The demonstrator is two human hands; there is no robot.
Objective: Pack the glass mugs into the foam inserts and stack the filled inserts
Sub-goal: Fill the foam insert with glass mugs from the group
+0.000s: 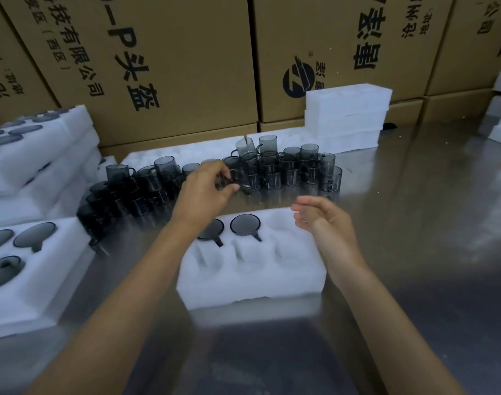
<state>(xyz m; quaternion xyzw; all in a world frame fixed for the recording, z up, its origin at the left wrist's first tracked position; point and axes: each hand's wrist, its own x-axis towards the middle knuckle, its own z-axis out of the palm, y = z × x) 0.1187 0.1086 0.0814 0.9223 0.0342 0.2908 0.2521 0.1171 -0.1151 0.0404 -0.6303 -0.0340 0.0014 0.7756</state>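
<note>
Now the left hand (208,185) is at the middle of the frame, its fingers and thumb pinched on one smoked glass mug (229,178) at the front edge of the crowd of loose mugs (272,169). The right hand (322,220) hovers over the right part of the white foam insert (252,269), fingers loosely curved and apart, holding nothing.

The insert lies below the middle of the frame, with its long axis going left to right. Two mugs (245,223) already sit in its far row, rims up and handles pointing toward the lower right. The other pockets look not yet filled. The pinched mug is partly hidden by the fingers, so I cannot tell which way its handle points.

I think the risk is in the lifting. The mugs stand packed tightly and some are stacked, so pulling one out may knock a neighbour or tip the upper ones onto the steel table (414,223). Also, if the handle is not turned to the slot of the pocket, the mug may not seat fully.

At the left edge, filled inserts (29,266) wait.
</note>
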